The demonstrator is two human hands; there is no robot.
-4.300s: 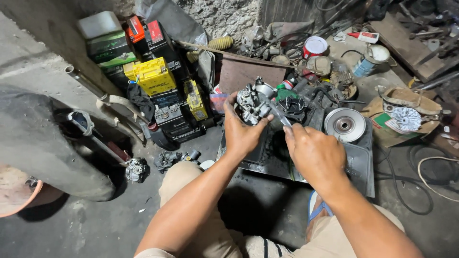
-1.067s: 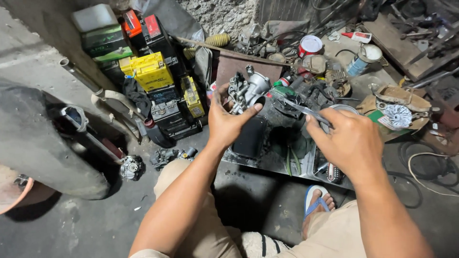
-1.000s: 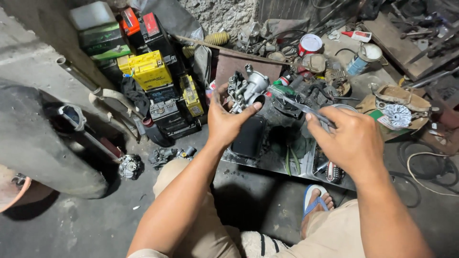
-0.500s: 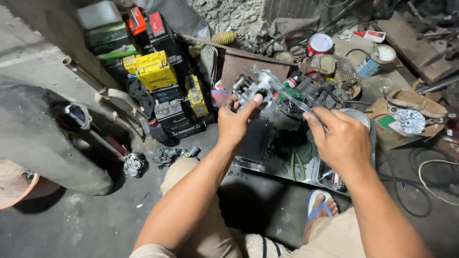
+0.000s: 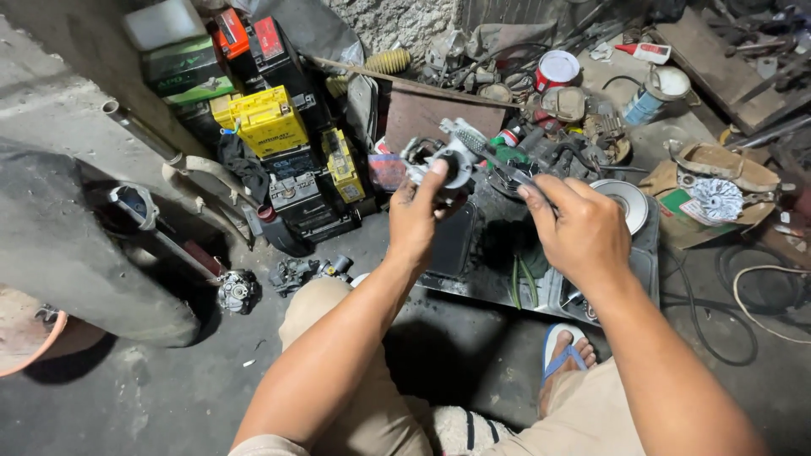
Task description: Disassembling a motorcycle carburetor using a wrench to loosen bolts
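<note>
While half a second ago the left hand (image 5: 416,221) held the small grey metal engine part (image 5: 439,162) a little lower and nearer the frame's centre, it now sits slightly higher, just above the middle of the frame, and the part has been turned so that more of its round pale face shows toward the camera. That hand is clenched around the part from below, thumb up along the right side of it and fingertips wrapped over the left edge. The right hand (image 5: 579,226) has stayed to the right of centre, fingers closed on the handle of a slim brush-like tool (image 5: 494,160); how the handle ends is hidden inside the fist. Its long axis runs diagonally from the fist at lower right up to the bristled tip at upper left, and that tip lies just beside the top of the engine part, touching or nearly so; I cannot tell which. Below both hands lies a shallow metal tray (image 5: 646,262), dark and oily, with a round silver disc (image 5: 627,201) at its right end. Upper left of the frame holds a stack of batteries, among them a yellow battery (image 5: 269,122). A red-and-white tin (image 5: 557,69) stands at upper centre-right. At the bottom of the frame, a foot in a blue-strapped sandal (image 5: 564,356) rests on the concrete floor (image 5: 152,388).
</note>
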